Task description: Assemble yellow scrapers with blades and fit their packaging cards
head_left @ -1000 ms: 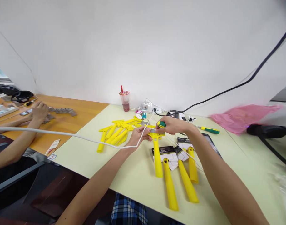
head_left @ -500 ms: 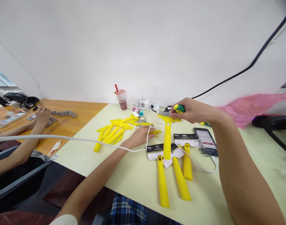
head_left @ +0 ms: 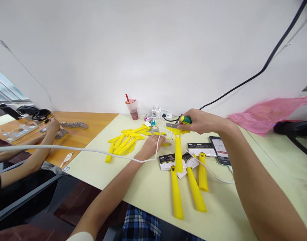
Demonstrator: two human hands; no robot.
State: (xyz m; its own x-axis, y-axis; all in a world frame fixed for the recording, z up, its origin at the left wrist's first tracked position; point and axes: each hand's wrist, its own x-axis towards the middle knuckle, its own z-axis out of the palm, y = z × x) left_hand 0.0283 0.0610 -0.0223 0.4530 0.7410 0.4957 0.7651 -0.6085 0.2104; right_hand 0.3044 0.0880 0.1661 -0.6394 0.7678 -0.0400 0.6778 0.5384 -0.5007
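My right hand (head_left: 200, 121) is closed around the top of a yellow scraper (head_left: 178, 150) with a flat metal blade; its handle hangs down. The same hand grips a screwdriver (head_left: 185, 119) with a green-and-yellow handle, its shaft hidden. My left hand (head_left: 151, 146) lies low over the table with fingers stretched toward small yellow pieces (head_left: 166, 144) and metal blades. Left of it is a pile of yellow scraper handles (head_left: 125, 140). In front of me lie several yellow scrapers (head_left: 177, 194) with their heads under black-and-white cards (head_left: 168, 161).
A white cable (head_left: 78, 147) crosses in front of my left arm. At the back stand a cup with a red straw (head_left: 132, 108) and a power strip (head_left: 166, 113). A phone (head_left: 220, 150) and pink plastic (head_left: 264, 115) are rightward. A co-worker's hand (head_left: 53, 125) is at the far left.
The view has shifted slightly, so things appear displaced. My right hand still holds the scraper and screwdriver, with the blade turned more toward me. My left hand stays by the small yellow pieces.
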